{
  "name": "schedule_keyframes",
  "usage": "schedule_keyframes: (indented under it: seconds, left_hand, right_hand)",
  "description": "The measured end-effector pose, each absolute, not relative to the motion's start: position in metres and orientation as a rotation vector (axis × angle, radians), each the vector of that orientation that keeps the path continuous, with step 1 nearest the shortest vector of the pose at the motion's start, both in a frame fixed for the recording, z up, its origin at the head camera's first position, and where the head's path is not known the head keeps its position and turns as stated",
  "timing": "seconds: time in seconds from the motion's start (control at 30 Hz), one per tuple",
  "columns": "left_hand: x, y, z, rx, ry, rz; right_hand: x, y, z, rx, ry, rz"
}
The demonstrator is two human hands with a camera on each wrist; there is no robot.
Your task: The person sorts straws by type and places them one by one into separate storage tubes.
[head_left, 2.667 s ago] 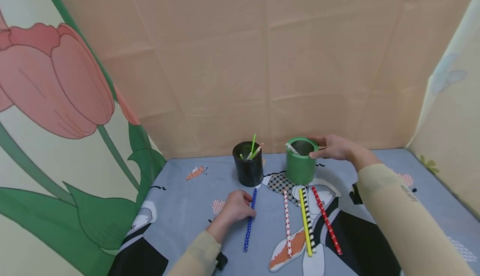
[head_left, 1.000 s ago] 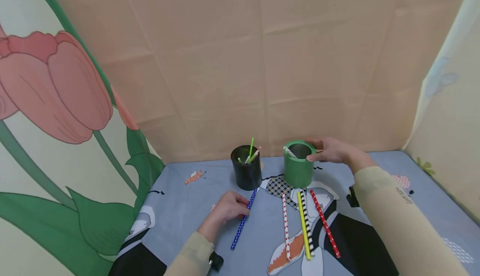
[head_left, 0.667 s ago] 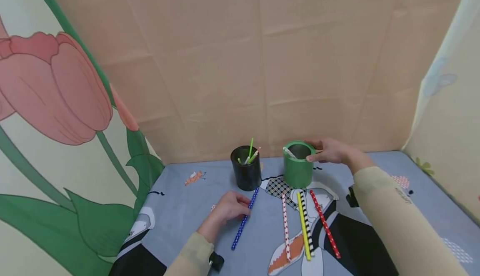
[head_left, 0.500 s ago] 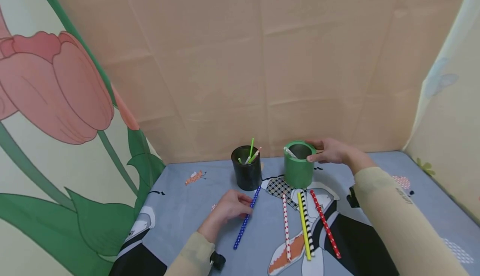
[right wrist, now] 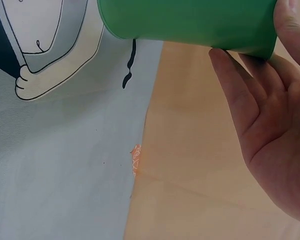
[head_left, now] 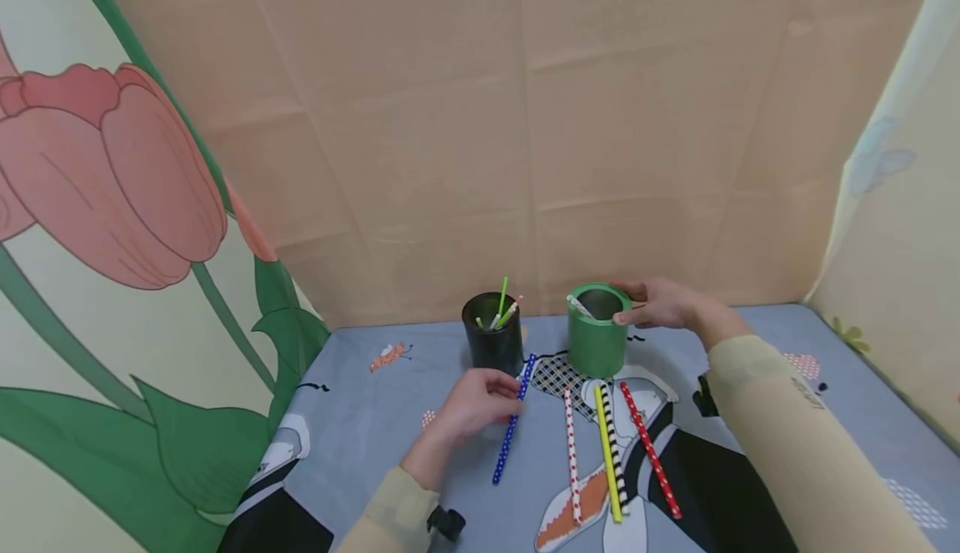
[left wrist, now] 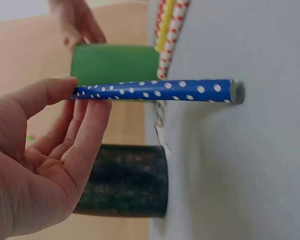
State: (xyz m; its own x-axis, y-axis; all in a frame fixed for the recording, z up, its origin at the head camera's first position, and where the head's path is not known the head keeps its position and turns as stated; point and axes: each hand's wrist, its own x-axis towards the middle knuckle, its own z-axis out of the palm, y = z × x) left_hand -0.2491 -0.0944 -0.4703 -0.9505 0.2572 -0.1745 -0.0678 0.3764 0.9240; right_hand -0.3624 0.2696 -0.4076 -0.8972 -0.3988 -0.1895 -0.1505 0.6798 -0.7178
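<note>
My left hand (head_left: 480, 403) pinches a blue paper straw with white dots (left wrist: 155, 91) between thumb and fingers. In the left wrist view the straw's far end is close over the cloth. My right hand (head_left: 663, 303) grips the rim of a green cup (head_left: 597, 344), with the thumb on the near side and the fingers behind. One pale patterned stick (head_left: 577, 304) leans inside that cup. Just beyond my left hand stands a black cup (head_left: 493, 349) holding several thin sticks, among them a bright green one (head_left: 503, 294).
In front of the green cup lie a red-dotted white straw (head_left: 572, 457), a yellow one (head_left: 608, 453), a black-and-white striped one (head_left: 617, 453) and a red dotted one (head_left: 650, 450). Blue-grey printed cloth (head_left: 390, 419) covers the table, backed by a tan sheet (head_left: 420, 161).
My left hand has moved forward and to the right with the blue straw, whose top now comes up beside the black cup. The right hand stays at the green cup.
</note>
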Motion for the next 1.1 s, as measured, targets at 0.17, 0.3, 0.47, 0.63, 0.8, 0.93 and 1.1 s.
schedule_keyframes:
  seconds: [0.17, 0.3, 0.47, 0.63, 0.8, 0.93, 1.1]
  left_hand:
    - [-0.247, -0.086, -0.462, 0.230, 2.320, 1.708]
    - [-0.247, -0.080, -0.455, 0.257, 2.291, 1.782]
    - [-0.246, -0.074, -0.447, 0.230, 2.246, 1.875]
    - [-0.247, -0.068, -0.443, 0.242, 2.192, 2.008]
    - [-0.250, -0.060, -0.440, 0.267, 2.126, 2.164]
    - [-0.254, -0.052, -0.437, 0.259, 2.076, 2.291]
    - [-0.257, -0.043, -0.431, 0.264, 2.022, 2.426]
  right_hand:
    - [-0.361, 0.270, -0.407, -0.440, 2.566, -1.051]
    - [-0.361, 0.270, -0.406, -0.450, 2.565, -1.052]
    - [-0.360, 0.268, -0.406, -0.443, 2.562, -1.059]
    - [-0.360, 0.267, -0.407, -0.444, 2.558, -1.057]
    - [-0.360, 0.265, -0.408, -0.427, 2.553, -1.062]
    - [-0.360, 0.265, -0.408, -0.421, 2.550, -1.066]
    - [-0.361, 0.265, -0.407, -0.435, 2.559, -1.057]
